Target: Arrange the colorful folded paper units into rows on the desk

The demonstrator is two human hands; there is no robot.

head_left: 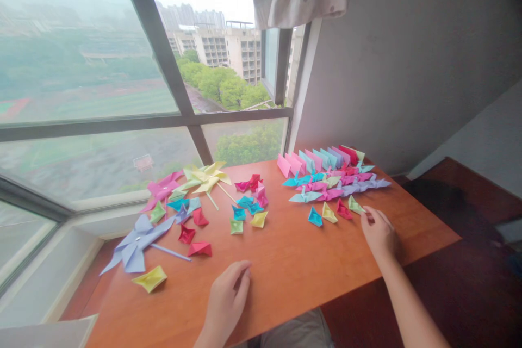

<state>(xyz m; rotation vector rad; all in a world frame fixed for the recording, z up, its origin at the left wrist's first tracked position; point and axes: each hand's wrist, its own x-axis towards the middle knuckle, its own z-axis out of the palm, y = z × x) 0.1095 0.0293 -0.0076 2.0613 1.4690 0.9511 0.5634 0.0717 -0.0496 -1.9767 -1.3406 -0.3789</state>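
Note:
My right hand (380,232) is at the right side of the table, its thumb and curled fingers at the right tip of a light green paper boat (356,205). That boat ends a short row with a red paper boat (343,209), a yellow paper boat (329,213) and a blue paper boat (315,216). Near the front edge rests my left hand (229,294), fingers curled in and thumb against them, with nothing visible in it. Left of it lie a yellow boat (150,279) and a pink-red boat (200,249).
Behind the row, several paper cranes (322,185) stand in lines before folded paper pieces (312,160). Paper pinwheels, among them a lavender one (136,242) and a yellow one (210,176), lie on the left of the wooden table (281,261). Beyond is a window (191,119).

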